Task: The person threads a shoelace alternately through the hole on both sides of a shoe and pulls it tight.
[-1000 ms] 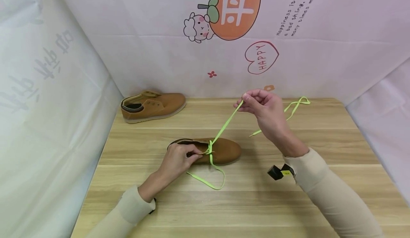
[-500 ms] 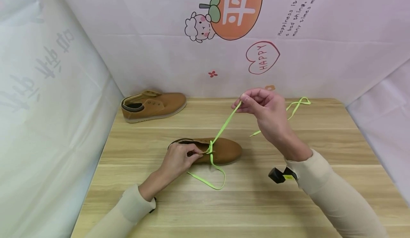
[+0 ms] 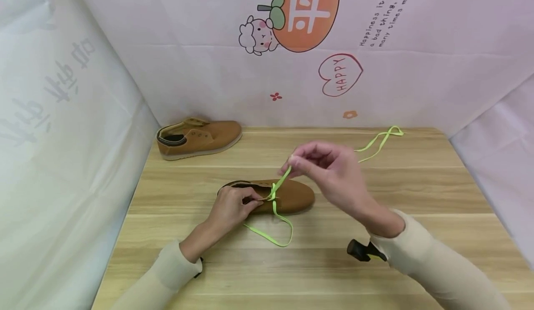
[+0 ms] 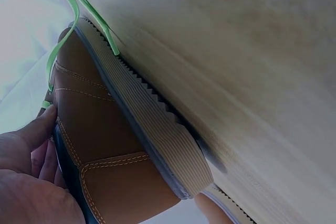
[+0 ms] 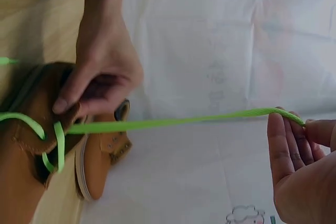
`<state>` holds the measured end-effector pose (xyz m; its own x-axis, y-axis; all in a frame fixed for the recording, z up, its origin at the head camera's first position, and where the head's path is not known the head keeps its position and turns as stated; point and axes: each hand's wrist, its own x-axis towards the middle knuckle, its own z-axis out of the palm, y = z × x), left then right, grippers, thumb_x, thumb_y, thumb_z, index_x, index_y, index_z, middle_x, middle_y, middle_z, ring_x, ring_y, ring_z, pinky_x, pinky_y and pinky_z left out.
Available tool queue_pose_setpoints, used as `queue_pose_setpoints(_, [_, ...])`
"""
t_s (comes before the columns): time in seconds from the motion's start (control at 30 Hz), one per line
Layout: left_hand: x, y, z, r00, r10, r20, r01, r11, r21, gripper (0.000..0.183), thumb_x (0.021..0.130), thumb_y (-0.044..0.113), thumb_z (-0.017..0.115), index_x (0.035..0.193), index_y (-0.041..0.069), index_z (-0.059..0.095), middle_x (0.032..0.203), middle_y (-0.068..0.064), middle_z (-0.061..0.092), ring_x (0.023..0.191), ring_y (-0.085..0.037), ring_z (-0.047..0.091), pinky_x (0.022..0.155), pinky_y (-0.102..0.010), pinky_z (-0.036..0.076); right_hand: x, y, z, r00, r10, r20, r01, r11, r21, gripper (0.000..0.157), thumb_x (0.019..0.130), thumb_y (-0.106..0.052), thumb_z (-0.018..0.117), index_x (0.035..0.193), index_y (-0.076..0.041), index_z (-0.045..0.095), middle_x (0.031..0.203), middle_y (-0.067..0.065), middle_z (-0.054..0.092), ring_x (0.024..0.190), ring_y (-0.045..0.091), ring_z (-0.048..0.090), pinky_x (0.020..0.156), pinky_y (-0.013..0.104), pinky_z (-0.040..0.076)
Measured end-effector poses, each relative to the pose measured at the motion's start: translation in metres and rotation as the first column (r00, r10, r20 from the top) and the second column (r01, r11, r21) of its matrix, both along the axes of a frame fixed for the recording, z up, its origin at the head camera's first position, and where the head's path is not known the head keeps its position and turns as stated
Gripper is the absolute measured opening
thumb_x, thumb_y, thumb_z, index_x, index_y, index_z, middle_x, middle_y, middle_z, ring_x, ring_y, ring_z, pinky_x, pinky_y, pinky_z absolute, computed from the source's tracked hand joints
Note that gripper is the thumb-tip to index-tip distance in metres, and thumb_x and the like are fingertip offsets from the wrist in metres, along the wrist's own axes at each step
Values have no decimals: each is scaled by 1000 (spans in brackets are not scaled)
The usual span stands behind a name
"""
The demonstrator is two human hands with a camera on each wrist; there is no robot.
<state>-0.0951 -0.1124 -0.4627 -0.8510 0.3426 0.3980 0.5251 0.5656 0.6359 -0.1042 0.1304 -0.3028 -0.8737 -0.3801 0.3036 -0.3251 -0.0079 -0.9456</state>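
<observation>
Wooden tabletop [image 3: 317, 263] carries a brown shoe [image 3: 288, 196] at centre. Head view: left hand [image 3: 231, 208] pinches the green lace [image 3: 275, 217] at the eyelets. Right wrist view: right hand [image 5: 299, 166] pinches the lace's taut end.

The right hand [image 3: 329, 173] is motion-blurred; the left hand [image 4: 26, 182] is cut off by the frame edge.

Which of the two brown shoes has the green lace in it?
The near shoe at mid-table, which the left hand touches; the green lace runs from it up to the right hand. The far shoe by the backdrop shows bare eyelets.
</observation>
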Motion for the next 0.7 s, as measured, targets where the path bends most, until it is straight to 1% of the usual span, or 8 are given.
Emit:
queue_pose_setpoints(0.07, [0,-1,-2,1000,-1,-4,1,1000,4,11,83,4,90,85,13,83,83,2,80,63,-2,65,58,-20,47,8,-4,-3,999,44,-31,-44,999,-8,2,97,8,70,97,10,70,89,15,79,81,24,79,75,37,64])
queue_pose_setpoints(0.17, [-1,-1,-3,1000,-9,-4,9,1000,6,11,83,4,90,85,12,83,83,2,80,59,3,54,57,-19,45,20,-11,-11,991,116,-69,-117,993,-11,3,95,11,71,96,8,71,90,16,79,80,20,78,71,32,63])
queue_pose_setpoints(0.3, [-4,-2,-1,1000,-18,12,18,1000,10,9,84,4,89,86,11,83,82,1,80,55,6,39,53,-18,40,33,-24,-27,960,254,-118,-257,966,-11,11,94,14,69,97,4,72,91,17,78,81,21,78,67,33,64])
queue_pose_setpoints(0.37, [-5,-2,0,999,-13,31,13,1000,12,9,84,4,89,85,11,83,81,2,80,55,7,41,53,-17,41,39,-32,-38,935,321,-153,-324,946,4,12,94,14,69,97,3,72,91,17,79,81,20,78,66,33,64])
queue_pose_setpoints(0.5, [-7,-2,3,995,-11,95,10,1000,16,9,85,7,89,84,12,82,80,3,79,61,5,55,58,-18,48,51,-45,-62,888,380,-260,-353,924,145,11,95,6,74,97,-4,74,88,6,79,80,6,75,68,23,61])
queue_pose_setpoints(0.57, [-8,-2,5,991,-18,130,16,1000,19,8,85,8,89,84,12,82,80,3,78,67,2,64,62,-18,53,55,-49,-74,854,412,-317,-355,908,223,11,94,5,76,96,-6,74,88,3,78,81,1,73,72,17,59])
queue_pose_setpoints(0.63, [-9,-3,6,986,-25,163,21,999,25,8,86,8,89,84,12,82,80,3,78,68,-1,67,62,-19,54,58,-52,-86,814,446,-372,-347,887,305,12,94,3,76,96,-8,74,88,-1,77,85,-3,71,76,12,57])
queue_pose_setpoints(0.7, [-10,-3,7,982,-28,187,23,999,31,7,86,9,89,85,12,82,80,3,78,68,-2,68,62,-20,55,61,-53,-98,777,491,-395,-356,859,367,11,95,2,76,96,-9,73,89,-3,76,88,-5,71,80,9,54])
